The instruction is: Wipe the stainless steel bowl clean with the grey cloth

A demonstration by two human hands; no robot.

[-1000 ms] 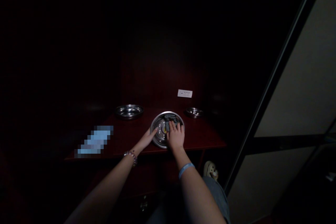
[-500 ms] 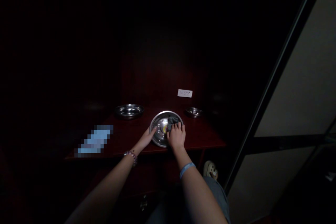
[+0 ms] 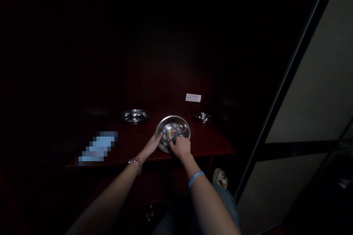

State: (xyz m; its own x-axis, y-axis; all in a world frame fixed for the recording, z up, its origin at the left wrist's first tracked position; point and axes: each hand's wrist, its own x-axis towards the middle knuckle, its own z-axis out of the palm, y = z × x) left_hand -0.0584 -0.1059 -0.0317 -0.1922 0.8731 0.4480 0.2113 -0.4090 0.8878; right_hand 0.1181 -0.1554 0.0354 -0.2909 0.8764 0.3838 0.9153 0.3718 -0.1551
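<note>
A round metal bowl (image 3: 168,125) with a yellow and pink mark on its inner bottom is tilted toward me at the front of the dark red shelf (image 3: 212,143). My left hand (image 3: 151,146) holds its left rim, thumb over the inside. Inside the bowl, toward its lower right, my right hand (image 3: 181,145) is closed on a dark grey cloth (image 3: 178,134), which is mostly covered by the fingers.
A wide metal dish (image 3: 134,116) stands at the back left of the shelf, and a small metal bowl (image 3: 203,118) at the back right. A blurred-out pale blue patch (image 3: 97,148) lies front left. A white socket (image 3: 193,97) is on the back wall.
My right hand has moved down and left inside the bowl, its fingers now curled in. The cloth has shifted down with it, and more of the coloured mark shows.
</note>
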